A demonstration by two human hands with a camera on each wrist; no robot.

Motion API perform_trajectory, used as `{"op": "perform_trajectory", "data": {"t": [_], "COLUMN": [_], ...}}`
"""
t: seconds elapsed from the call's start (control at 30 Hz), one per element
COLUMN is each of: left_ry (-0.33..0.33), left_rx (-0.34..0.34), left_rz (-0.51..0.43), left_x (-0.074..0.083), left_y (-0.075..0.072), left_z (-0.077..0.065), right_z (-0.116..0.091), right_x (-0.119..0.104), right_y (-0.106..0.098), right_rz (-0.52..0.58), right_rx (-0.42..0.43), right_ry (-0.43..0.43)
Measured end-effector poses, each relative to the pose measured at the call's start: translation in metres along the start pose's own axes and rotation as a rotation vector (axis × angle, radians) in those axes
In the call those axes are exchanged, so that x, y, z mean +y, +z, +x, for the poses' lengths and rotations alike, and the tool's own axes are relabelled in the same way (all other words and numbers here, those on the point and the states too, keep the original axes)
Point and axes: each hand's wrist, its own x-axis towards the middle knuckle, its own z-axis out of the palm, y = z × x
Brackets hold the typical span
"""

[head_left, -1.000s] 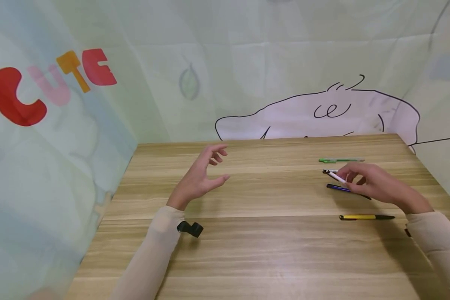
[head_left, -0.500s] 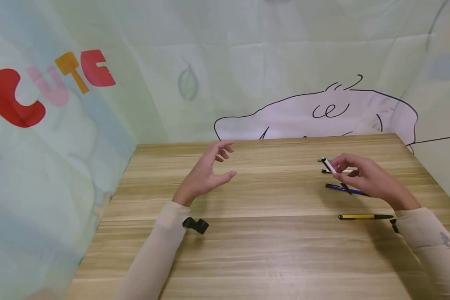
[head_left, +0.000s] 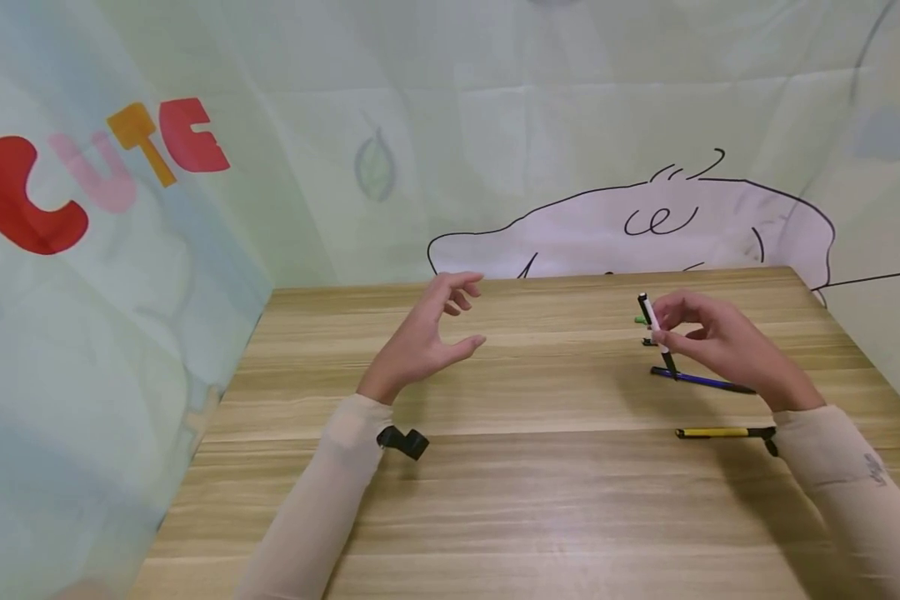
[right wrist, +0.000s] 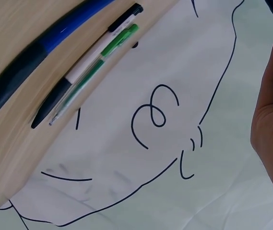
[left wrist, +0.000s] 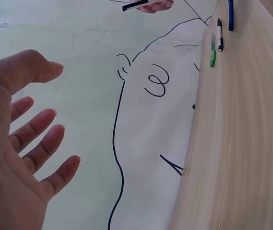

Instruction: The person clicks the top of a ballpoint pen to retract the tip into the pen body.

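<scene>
My right hand (head_left: pixel 723 346) pinches a white and black pen (head_left: pixel 652 313) between thumb and fingers, above the table at the right. The pen stands tilted, its black top up and its dark tip down, in front of the blue pen (head_left: pixel 701 381). A green pen (head_left: pixel 640 320) and a second white and black pen (head_left: pixel 647 342) lie behind, mostly hidden by the hand in the head view. Both show whole in the right wrist view, the green pen (right wrist: pixel 95 72) beside the white pen (right wrist: pixel 88 55). My left hand (head_left: pixel 427 337) hovers with fingers relaxed, holding nothing.
A yellow and black pen (head_left: pixel 720 432) lies nearest me, beside the right sleeve (head_left: pixel 825 450). The wooden table (head_left: pixel 495 500) ends at the back against a printed cloth (head_left: pixel 495 167). Another cloth wall stands along its left edge.
My right hand has risen and shifted left with the white pen, which has turned from slanting to nearly upright. My left hand has drifted a little right and up, still empty.
</scene>
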Motion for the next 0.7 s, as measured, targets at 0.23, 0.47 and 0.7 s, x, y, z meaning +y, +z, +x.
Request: {"op": "perform_trajectory", "data": {"t": [0.23, 0.47, 0.7], "left_ry": [0.021, 0.051, 0.081], "left_rx": [-0.007, -0.009, -0.004], "left_rz": [-0.005, 0.004, -0.004], "left_x": [0.003, 0.005, 0.008], "left_y": [0.005, 0.008, 0.012], "left_z": [0.008, 0.017, 0.026], "right_z": [0.005, 0.014, 0.022], "right_x": [-0.008, -0.018, -0.025], "right_y": [0.005, 0.008, 0.013], "right_rz": [0.035, 0.071, 0.112], "right_rx": [0.021, 0.022, 0.030], "right_ry": [-0.021, -0.035, -0.061]}}
